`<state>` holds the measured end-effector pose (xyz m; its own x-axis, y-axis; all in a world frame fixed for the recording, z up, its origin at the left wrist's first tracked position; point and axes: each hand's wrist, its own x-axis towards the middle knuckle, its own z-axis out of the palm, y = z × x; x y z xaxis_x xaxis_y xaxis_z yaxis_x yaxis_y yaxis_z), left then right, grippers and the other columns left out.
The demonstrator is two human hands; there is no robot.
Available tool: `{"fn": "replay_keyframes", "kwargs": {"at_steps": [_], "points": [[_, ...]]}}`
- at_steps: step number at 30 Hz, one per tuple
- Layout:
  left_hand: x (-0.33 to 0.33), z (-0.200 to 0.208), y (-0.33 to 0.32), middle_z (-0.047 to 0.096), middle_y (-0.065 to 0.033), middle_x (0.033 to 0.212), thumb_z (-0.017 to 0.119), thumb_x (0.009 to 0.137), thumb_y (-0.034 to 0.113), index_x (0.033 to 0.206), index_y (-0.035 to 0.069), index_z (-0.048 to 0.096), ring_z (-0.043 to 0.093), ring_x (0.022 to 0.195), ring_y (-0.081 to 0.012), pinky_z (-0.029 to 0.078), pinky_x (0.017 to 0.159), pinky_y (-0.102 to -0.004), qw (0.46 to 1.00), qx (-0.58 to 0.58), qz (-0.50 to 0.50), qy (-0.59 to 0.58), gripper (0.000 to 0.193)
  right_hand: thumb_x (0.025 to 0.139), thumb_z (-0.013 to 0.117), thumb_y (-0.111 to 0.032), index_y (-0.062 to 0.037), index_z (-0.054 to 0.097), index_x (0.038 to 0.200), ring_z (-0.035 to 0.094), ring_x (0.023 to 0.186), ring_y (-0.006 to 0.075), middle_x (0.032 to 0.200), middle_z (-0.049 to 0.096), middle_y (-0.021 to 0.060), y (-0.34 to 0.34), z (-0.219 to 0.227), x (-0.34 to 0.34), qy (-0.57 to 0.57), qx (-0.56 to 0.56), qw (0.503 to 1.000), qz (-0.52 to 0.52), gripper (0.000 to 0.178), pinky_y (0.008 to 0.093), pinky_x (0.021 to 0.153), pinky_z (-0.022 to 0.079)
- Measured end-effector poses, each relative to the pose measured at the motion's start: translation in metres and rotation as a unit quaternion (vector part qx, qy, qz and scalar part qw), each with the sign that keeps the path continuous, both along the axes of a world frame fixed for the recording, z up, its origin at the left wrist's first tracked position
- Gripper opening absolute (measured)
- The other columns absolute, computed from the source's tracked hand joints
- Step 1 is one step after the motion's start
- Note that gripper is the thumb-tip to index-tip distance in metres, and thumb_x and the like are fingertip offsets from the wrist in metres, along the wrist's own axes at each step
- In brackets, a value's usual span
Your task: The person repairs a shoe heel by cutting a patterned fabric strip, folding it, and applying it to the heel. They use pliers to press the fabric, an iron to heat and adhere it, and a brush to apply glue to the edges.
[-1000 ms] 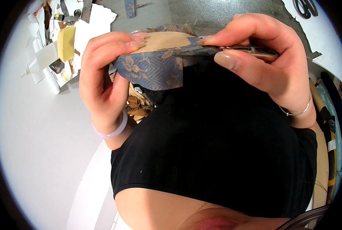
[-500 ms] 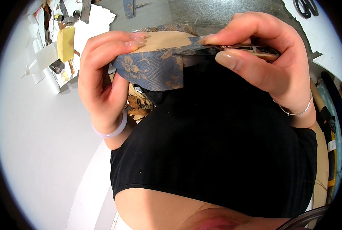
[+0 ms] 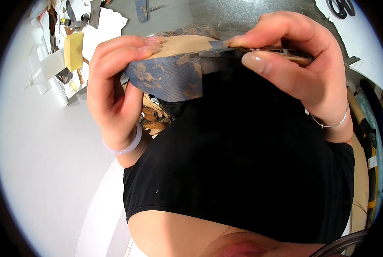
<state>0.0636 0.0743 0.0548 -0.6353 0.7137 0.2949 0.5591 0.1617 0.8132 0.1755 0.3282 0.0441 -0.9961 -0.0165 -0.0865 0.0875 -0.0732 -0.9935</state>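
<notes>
Up in front of my chest I hold a piece with a rounded tan face (image 3: 183, 46) and blue-grey fabric (image 3: 165, 77) patterned with tan flowers hanging from its near edge. My left hand (image 3: 118, 73) is closed on its left end, fingers on the tan face and thumb beneath. My right hand (image 3: 303, 60) is closed round a slim, dark, shiny tool (image 3: 296, 56) at the piece's right end. Its kind is hard to tell, as the fingers cover most of it. The right thumb and forefinger are near the fabric's narrow end, and the forefinger seems to touch it.
On the grey table surface (image 3: 226, 15) lies a fabric strip (image 3: 141, 10). Left are a yellow block (image 3: 73, 51), a white bottle (image 3: 39, 77) and scraps. Black-handled scissors (image 3: 341, 7) lie at the far right. Brown scraps (image 3: 155, 118) show below my left hand.
The dark tip that lay along the fabric edge has drawn back toward my right hand or turned, and shows less. The fabric flap has shifted slightly left. Both hands keep their grip.
</notes>
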Motion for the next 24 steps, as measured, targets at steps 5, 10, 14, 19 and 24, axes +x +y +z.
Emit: {"fn": "replay_keyframes", "kwargs": {"at_steps": [5,10,14,19,24], "points": [[0.001,0.0,0.0,0.062,-0.019,0.107,0.051,0.072,-0.022,0.107,-0.006,0.06,0.066,0.102,-0.0301,0.054,0.092,-0.0366,1.0,0.004,0.013,-0.007,0.039,0.093,0.056,-0.017,-0.0028,0.07,0.11,0.046,0.065,0.004,0.087,0.063,-0.0016,0.01,0.0,0.007,-0.056,0.034,0.997,-0.039,0.026,0.0196,0.062,0.037],[-0.002,-0.001,-0.001,0.062,-0.0192,0.108,0.051,0.074,-0.021,0.108,-0.006,0.059,0.066,0.102,-0.03,0.054,0.092,-0.0369,1.0,-0.001,0.021,0.004,0.038,0.094,0.055,-0.024,-0.0018,0.068,0.104,0.037,0.059,0.0025,0.071,0.049,-0.0053,0.007,0.008,0.015,-0.095,-0.036,0.994,-0.046,0.028,0.02,0.054,0.029],[-0.003,-0.003,0.0,0.061,-0.0194,0.108,0.052,0.075,-0.021,0.109,-0.007,0.059,0.066,0.102,-0.0302,0.054,0.092,-0.0376,1.0,0.005,0.011,0.012,0.037,0.095,0.055,-0.025,-0.0028,0.067,0.098,0.036,0.056,0.0027,0.065,0.045,-0.0062,0.003,0.01,0.016,-0.172,-0.047,0.984,0.0,0.026,0.0201,0.053,0.028],[-0.002,-0.002,0.003,0.061,-0.0195,0.109,0.052,0.074,-0.022,0.109,-0.006,0.059,0.067,0.101,-0.0307,0.054,0.093,-0.0386,1.0,0.015,0.007,0.012,0.039,0.097,0.059,-0.026,-0.004,0.069,0.09,0.034,0.055,0.0029,0.064,0.043,-0.0078,-0.007,0.013,0.011,-0.218,-0.061,0.974,-0.028,0.025,0.0215,0.052,0.026],[-0.001,0.001,0.003,0.061,-0.0194,0.109,0.051,0.071,-0.023,0.108,-0.006,0.06,0.067,0.102,-0.0311,0.053,0.094,-0.0387,1.0,0.008,0.014,0.018,0.042,0.097,0.06,-0.025,-0.0042,0.07,0.087,0.032,0.055,0.0029,0.063,0.042,-0.0083,-0.011,0.014,0.008,-0.209,-0.05,0.976,-0.045,0.025,0.0217,0.051,0.025]]}}
